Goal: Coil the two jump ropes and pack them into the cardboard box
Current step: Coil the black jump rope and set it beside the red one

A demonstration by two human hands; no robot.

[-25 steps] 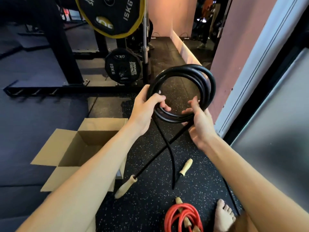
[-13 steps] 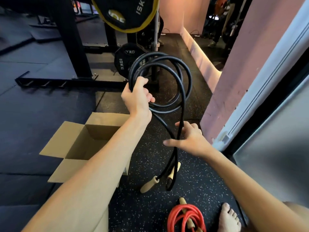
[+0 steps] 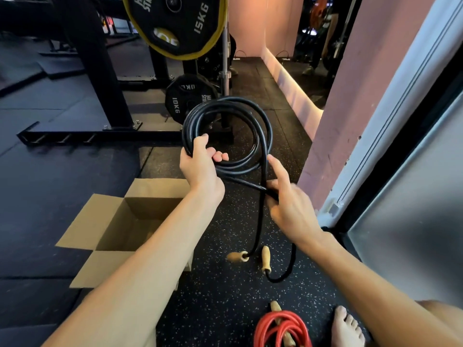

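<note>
Up comes my right hand [image 3: 290, 209], fingers curled round the black jump rope [image 3: 225, 102]; left hand [image 3: 200, 169] grips its coil. I read 15KG plate [image 3: 180, 23], 10KG plate [image 3: 185, 101]. The cardboard box [image 3: 82, 229] gapes open.

Dim, warm-lit, sharp, wide-angle edge distortion.

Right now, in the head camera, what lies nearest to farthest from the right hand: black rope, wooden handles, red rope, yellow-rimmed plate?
1. Black rope: held in the right hand.
2. Wooden handles: just below it.
3. Red rope: low, by the bare foot.
4. Yellow-rimmed plate: far ahead, top of view.
</note>
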